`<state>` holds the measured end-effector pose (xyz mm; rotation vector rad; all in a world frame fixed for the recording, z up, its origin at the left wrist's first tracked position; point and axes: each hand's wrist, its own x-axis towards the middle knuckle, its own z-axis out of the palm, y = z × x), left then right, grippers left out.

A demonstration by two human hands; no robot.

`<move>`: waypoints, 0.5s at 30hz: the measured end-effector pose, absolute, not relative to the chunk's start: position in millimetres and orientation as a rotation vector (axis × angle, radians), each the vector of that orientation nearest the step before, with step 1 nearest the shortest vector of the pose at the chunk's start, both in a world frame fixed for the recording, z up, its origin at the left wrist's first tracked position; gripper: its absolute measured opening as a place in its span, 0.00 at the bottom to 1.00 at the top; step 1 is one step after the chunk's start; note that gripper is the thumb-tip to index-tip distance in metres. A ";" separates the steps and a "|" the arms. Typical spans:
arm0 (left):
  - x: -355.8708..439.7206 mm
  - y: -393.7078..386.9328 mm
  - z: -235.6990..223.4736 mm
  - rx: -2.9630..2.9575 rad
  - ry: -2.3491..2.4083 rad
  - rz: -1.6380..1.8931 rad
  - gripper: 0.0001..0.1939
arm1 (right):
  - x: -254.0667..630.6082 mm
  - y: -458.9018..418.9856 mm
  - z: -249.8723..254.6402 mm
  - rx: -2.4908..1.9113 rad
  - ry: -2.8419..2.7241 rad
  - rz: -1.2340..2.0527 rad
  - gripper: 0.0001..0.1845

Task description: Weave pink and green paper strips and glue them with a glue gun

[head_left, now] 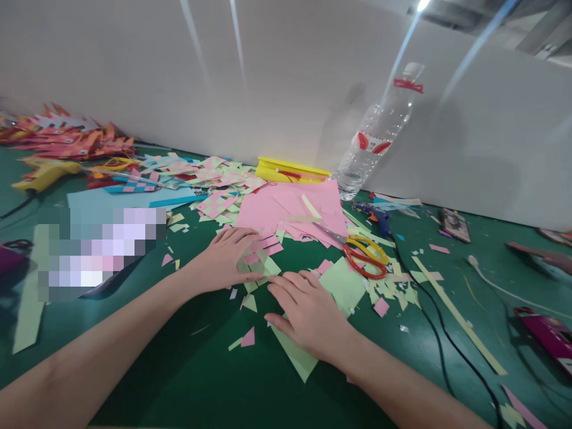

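My left hand (226, 261) lies on the green table (187, 369), fingers stretched over a small woven piece of pink and light-green paper strips (259, 257). Close to its right, my right hand (308, 313) rests flat with fingers spread, pointing left, on a light-green paper sheet (297, 357); its fingertips almost meet the woven piece. Neither hand grips anything. Small pink and green paper scraps (246, 338) lie around both hands.
Scissors with red and yellow handles (364, 256) lie on pink paper sheets (290, 208) just behind. A clear water bottle (378, 134) leans on the white wall. A blue glue gun (378, 217) with black cable, a yellow glue gun (42, 174), and finished paper crafts (67, 137) sit around.
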<state>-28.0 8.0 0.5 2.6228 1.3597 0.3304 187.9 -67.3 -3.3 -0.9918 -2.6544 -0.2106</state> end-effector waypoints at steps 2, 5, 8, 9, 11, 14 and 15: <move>-27.8 8.0 1.0 2.611 1.359 0.325 0.38 | 188.0 -67.2 -3.8 -0.997 -2.653 -0.224 0.22; -27.8 8.1 1.2 2.609 1.359 0.325 0.38 | 188.1 -67.1 -4.7 -0.985 -2.646 -0.243 0.22; -27.7 7.8 1.4 2.604 1.357 0.320 0.37 | 188.1 -67.0 -6.1 -0.985 -2.632 -0.271 0.21; -27.6 7.6 1.5 2.600 1.360 0.319 0.37 | 188.1 -67.0 -6.5 -0.989 -2.629 -0.282 0.21; -27.4 7.2 1.8 2.599 1.366 0.316 0.37 | 188.2 -66.9 -7.4 -0.991 -2.621 -0.304 0.21; -27.7 7.0 1.9 2.616 1.359 0.323 0.37 | 188.4 -66.8 -8.0 -0.990 -2.600 -0.321 0.21; -27.9 7.1 1.8 2.620 1.353 0.325 0.37 | 188.4 -66.9 -8.1 -0.998 -2.590 -0.325 0.20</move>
